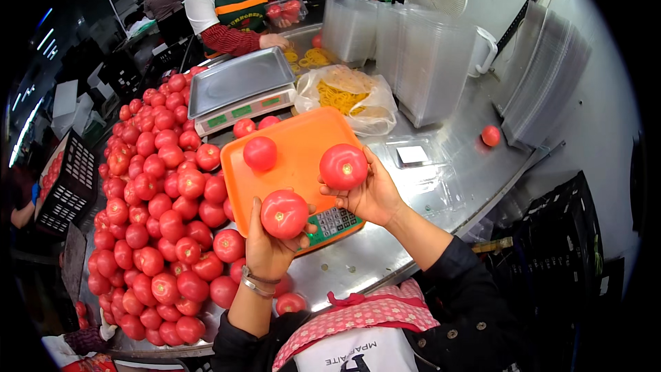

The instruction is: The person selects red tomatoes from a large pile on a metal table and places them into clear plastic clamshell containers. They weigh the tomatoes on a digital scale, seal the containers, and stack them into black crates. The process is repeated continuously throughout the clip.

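Observation:
My left hand (272,253) holds a ripe red tomato (284,214), stem end up, over the near left corner of an orange weighing scale. In my right hand (379,191) is another red tomato (344,167), above the scale's right side. The orange scale pan (294,139) carries a single tomato (260,153) near its left edge. Below the pan, the scale's keypad (334,221) is partly hidden by my hands. To my left, a large heap of tomatoes (165,206) covers the metal table.
A steel-pan scale (240,82) stands beyond the heap. Beside it lies a plastic bag of yellow rubber bands (346,95). Stacks of clear plastic containers (426,57) rise at the back, and an open clamshell (426,175) lies right. Across the table, a co-worker (232,10) holds packed tomatoes.

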Motion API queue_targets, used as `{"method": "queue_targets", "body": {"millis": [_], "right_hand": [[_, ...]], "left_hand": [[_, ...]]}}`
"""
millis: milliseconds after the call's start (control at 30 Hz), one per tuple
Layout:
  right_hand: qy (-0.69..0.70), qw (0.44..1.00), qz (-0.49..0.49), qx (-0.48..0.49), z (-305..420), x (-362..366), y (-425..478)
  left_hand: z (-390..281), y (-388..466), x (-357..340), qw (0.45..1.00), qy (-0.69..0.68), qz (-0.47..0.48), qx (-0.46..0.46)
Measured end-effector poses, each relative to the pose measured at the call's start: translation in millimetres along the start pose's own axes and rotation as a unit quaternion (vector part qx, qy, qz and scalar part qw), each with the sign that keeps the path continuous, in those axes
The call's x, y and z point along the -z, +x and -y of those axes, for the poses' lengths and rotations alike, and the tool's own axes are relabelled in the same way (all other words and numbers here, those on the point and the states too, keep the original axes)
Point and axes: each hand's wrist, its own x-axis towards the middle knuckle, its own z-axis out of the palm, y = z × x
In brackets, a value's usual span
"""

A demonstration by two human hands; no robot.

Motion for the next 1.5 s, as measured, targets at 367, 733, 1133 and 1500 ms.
{"method": "queue_targets", "body": {"millis": [367, 733, 1133, 1500], "right_hand": [[-0.028, 0.999, -0.042, 0.009, 70.4, 73.2, -87.1], [-0.065, 0.995, -0.05, 0.049, 137.2, 160.7, -156.6], [0.15, 0.985, -0.036, -0.073, 157.4, 213.1, -160.0], [-0.51, 0.839, -0.117, 0.15, 198.4, 192.0, -191.0]], "left_hand": [[112.2, 59.6, -45.1, 0.997, 0.017, -0.053, 0.053], [208.3, 128.6, -55.0, 0.993, 0.018, -0.067, 0.097], [226.8, 141.4, -71.5, 0.975, 0.139, -0.152, 0.081], [234.0, 166.4, -57.3, 0.801, 0.581, -0.142, 0.0]]}}
